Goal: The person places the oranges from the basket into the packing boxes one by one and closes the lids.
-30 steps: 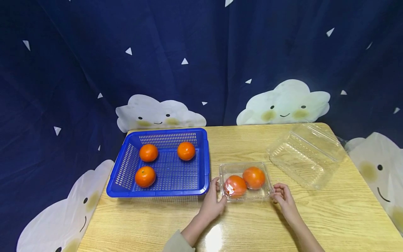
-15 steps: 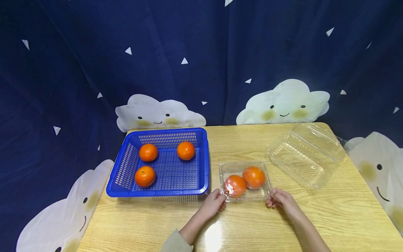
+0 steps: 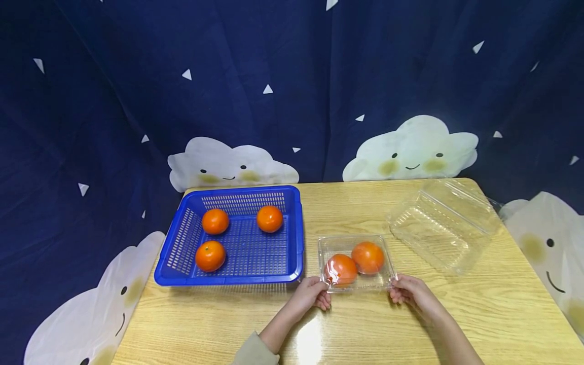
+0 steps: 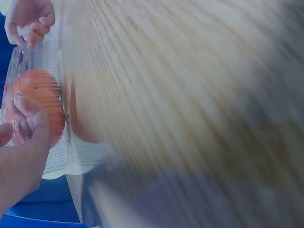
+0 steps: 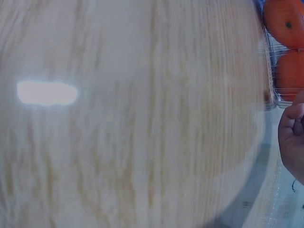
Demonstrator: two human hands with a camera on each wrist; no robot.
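A clear plastic clamshell box (image 3: 378, 241) sits on the table with its lid down over two mandarins (image 3: 341, 269). My left hand (image 3: 307, 296) pinches the near left corner of its rim between thumb and fingers. At the near right corner, my right hand (image 3: 414, 294) pinches the rim too, the other fingers curled below. The left wrist view shows my left thumb and fingers at the rim (image 4: 19, 102), with a mandarin (image 4: 42, 90) behind the ribbed wall. Only part of my right hand (image 5: 292, 135) shows in the right wrist view, just beside the box.
To the left stands a blue plastic basket (image 3: 228, 280) holding three mandarins (image 3: 211, 256). Another clear plastic box (image 3: 438, 228), with its lid raised, lies at the back right of the wooden table (image 3: 365, 334). A dark blue curtain (image 3: 292, 61) with clouds hangs behind.
Both hands have shifted from the sides of the box to its near corners, and the fingers now pinch the rim there. The box and the basket have stayed in place.
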